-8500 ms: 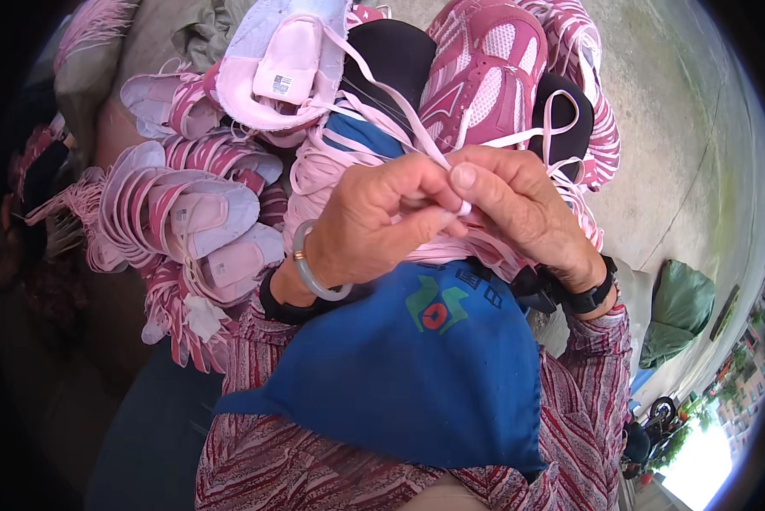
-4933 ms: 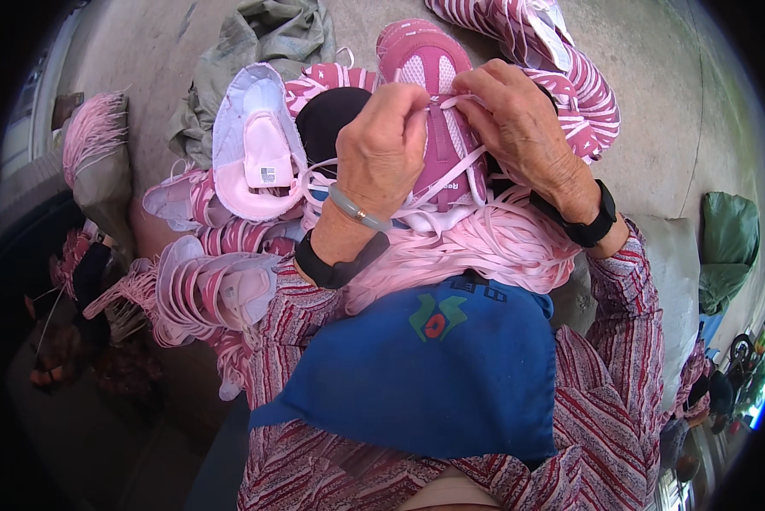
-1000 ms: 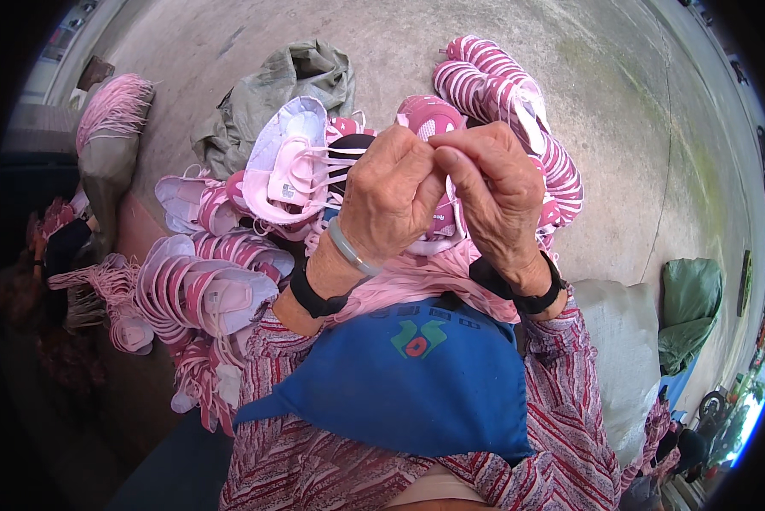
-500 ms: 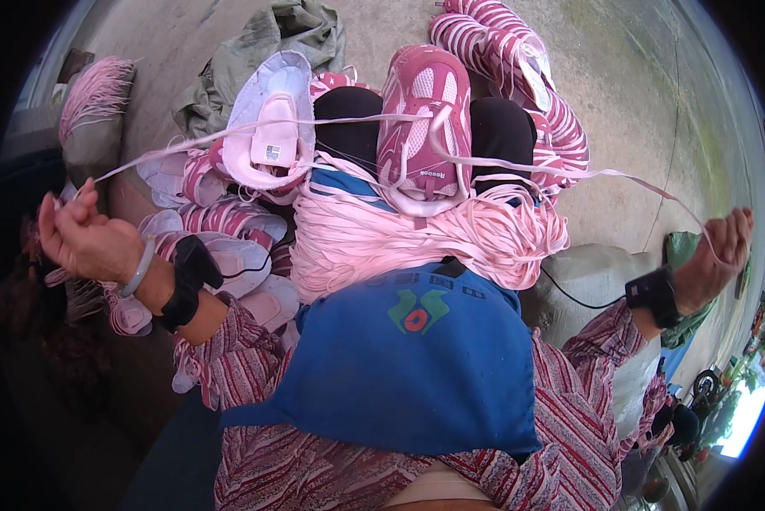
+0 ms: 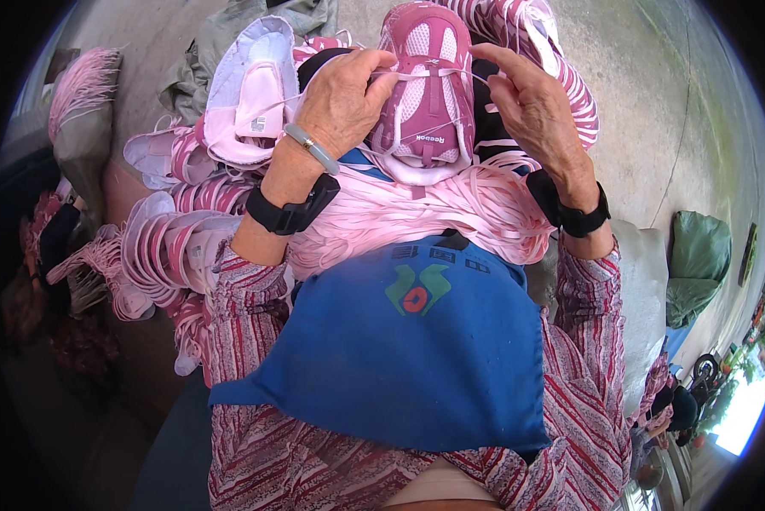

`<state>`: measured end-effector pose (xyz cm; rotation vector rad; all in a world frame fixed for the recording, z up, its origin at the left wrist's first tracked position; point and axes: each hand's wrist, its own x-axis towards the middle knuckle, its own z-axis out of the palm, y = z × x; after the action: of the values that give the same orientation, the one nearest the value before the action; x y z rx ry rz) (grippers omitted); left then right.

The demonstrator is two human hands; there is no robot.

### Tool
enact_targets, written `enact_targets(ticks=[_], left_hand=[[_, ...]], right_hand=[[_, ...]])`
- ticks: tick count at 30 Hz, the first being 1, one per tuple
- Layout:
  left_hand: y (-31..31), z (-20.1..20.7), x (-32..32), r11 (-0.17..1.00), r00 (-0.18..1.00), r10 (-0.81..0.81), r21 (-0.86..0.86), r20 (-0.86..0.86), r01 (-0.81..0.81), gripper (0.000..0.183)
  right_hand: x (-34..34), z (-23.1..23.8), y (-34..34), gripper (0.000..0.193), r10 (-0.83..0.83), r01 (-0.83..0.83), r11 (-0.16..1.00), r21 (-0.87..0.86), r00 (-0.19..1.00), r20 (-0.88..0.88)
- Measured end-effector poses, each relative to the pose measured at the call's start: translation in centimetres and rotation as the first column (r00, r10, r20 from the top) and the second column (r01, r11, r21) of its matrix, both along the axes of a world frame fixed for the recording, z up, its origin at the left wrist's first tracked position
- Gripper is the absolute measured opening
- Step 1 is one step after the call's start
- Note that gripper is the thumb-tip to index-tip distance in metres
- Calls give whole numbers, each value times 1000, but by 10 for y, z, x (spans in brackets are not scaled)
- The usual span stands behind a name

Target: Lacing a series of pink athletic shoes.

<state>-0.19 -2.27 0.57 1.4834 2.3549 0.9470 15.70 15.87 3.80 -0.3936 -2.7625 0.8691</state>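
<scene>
A pink mesh shoe upper (image 5: pixel 431 119) rests across my lap, toe end pointing away from me. A thin pale pink shoelace (image 5: pixel 412 77) crosses its front. My left hand (image 5: pixel 344 95), wearing a bangle, is at the upper's left side, thumb and forefinger pinched on the shoelace. Opposite, my right hand (image 5: pixel 537 106) has its forefinger bent and the other fingers curled around the lace's other side; its exact grip is partly hidden. Below the upper, a thick heap of pink laces (image 5: pixel 408 217) lies over the top of my blue apron (image 5: pixel 417 366).
Left of the upper stands another pale-lined shoe upper (image 5: pixel 253 94). Nested uppers (image 5: pixel 174 247) pile up at the left, and another stack (image 5: pixel 519 30) lies at the far right. A lace bundle (image 5: pixel 84 81), a grey-green cloth (image 5: pixel 221 51) and a green sack (image 5: pixel 698 255) surround me.
Both my hands have come inward from far out at the sides to the shoe upper. The lace, stretched wide before, is now drawn in close across the upper's front.
</scene>
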Motion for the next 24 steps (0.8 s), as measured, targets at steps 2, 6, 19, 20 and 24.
enact_targets(ticks=[2, 6, 19, 20, 24], left_hand=[[-3, -2, -2, 999, 999, -31, 30, 16, 30, 22], [-6, -2, -6, 998, 996, -62, 24, 66, 60, 20], [-3, -10, -10, 983, 989, -108, 139, -105, 122, 12], [-3, -10, -10, 983, 989, -107, 139, -103, 121, 12], [-5, -12, -9, 982, 983, -109, 137, -151, 130, 14]], right_hand=[[-2, -9, 0, 36, -24, 24, 1000, -4, 999, -30], [-2, -23, 1, 42, -79, 78, 995, -64, 997, -15], [-2, -17, 3, 16, -160, 298, 794, -529, 943, 291], [-1, -19, 2, 16, -160, 299, 794, -529, 943, 293], [-1, -31, 0, 24, -85, 86, 971, -225, 996, 16]])
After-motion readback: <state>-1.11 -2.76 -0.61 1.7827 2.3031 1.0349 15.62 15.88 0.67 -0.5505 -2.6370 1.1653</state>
